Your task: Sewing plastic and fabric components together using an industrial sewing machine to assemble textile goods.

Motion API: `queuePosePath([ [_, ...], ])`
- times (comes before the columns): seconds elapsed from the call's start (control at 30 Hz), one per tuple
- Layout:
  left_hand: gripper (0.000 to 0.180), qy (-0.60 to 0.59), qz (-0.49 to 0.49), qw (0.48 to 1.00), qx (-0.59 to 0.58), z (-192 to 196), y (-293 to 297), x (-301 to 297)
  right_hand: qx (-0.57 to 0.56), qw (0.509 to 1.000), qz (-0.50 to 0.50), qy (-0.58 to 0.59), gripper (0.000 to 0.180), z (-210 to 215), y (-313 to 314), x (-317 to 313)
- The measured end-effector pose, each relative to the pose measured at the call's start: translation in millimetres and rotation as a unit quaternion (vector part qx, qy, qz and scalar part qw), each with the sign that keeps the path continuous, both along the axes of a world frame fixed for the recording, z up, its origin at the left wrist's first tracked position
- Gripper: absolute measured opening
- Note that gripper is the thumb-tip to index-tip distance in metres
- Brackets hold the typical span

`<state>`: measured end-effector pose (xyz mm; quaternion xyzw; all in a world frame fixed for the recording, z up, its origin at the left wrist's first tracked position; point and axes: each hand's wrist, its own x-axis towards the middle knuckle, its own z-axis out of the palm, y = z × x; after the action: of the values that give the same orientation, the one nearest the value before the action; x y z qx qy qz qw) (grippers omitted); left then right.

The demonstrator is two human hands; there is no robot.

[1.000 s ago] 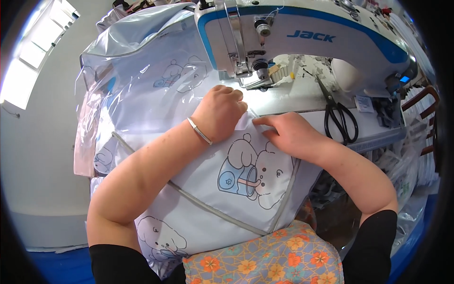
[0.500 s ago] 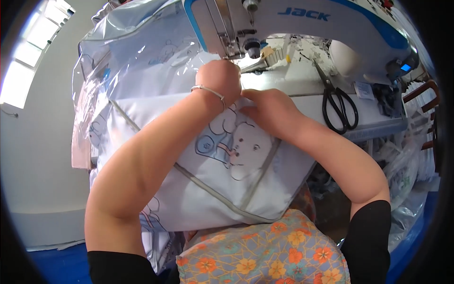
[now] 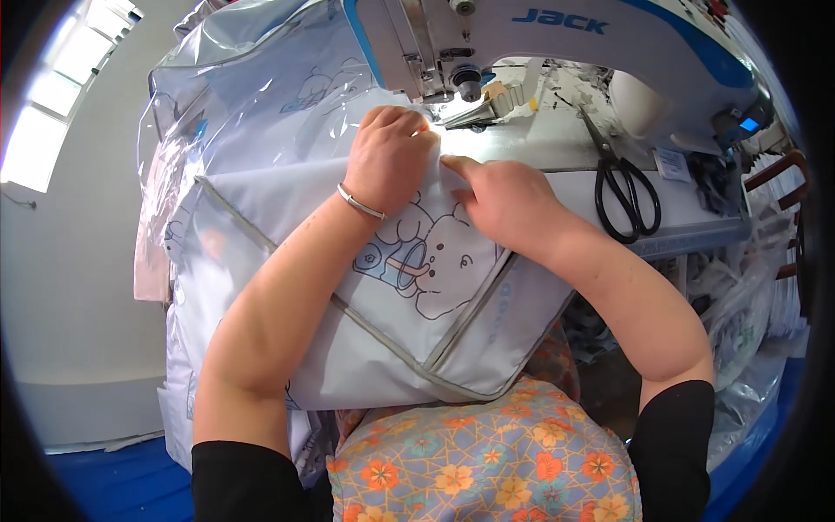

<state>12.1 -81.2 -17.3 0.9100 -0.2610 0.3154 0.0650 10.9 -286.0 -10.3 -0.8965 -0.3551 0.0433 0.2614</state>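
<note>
Left hand: Fingers curled and bunched, the left hand (image 3: 389,157) rests on the top edge of the cloth, just below the machine head; its fingertips are hidden from me, so I cannot tell whether they clench the fabric.
Right hand: I see the right hand (image 3: 509,200) lying on the cloth, index finger stretched toward the left hand, thumb set apart below; the other fingers are tucked from view, and I cannot tell if they grasp anything.
White fabric: The white fabric (image 3: 357,370) spreads from beneath both hands down to the lap, its cartoon animal print (image 3: 448,265) between the forearms, its grey binding (image 3: 380,336) meeting in a corner near the lower edge.
Sewing machine: A white and blue sewing machine (image 3: 600,52) arches over the worktop, its head close above the left hand.
Scissors: Black-handled scissors (image 3: 608,160) lie on the worktop, right of the right hand.
Plastic: Clear, glossy sheeting (image 3: 230,109) is heaped left of the machine.
Wearer: I note a bracelet (image 3: 361,204) on the left wrist and a floral garment (image 3: 487,452) across the lap.
</note>
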Motion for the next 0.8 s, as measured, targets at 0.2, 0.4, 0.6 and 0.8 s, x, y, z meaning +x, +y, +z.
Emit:
queuePosePath([
  [0.2, 0.012, 0.039, -0.032, 0.999, 0.011, 3.6, 2.8, 5.6, -0.021, 0.999, 0.001, -0.044, 0.034, -3.9, 9.2, 7.4],
  [0.4, 0.021, 0.079, -0.057, 0.994, 0.048, 5.1, 18.6, 17.1, -0.011, 0.997, -0.005, -0.075, 0.032, -11.7, 18.6, 13.3],
  [0.6, 0.018, 0.075, -0.032, 0.995, 0.059, 6.5, 20.3, 19.4, 0.009, 0.997, -0.016, -0.078, 0.03, -13.2, 22.3, 18.0],
  [0.8, 0.026, 0.046, 0.13, 0.99, 0.02, 9.9, 39.8, 17.8, -0.001, 0.997, -0.038, -0.069, 0.031, -10.1, 26.9, 18.6],
])
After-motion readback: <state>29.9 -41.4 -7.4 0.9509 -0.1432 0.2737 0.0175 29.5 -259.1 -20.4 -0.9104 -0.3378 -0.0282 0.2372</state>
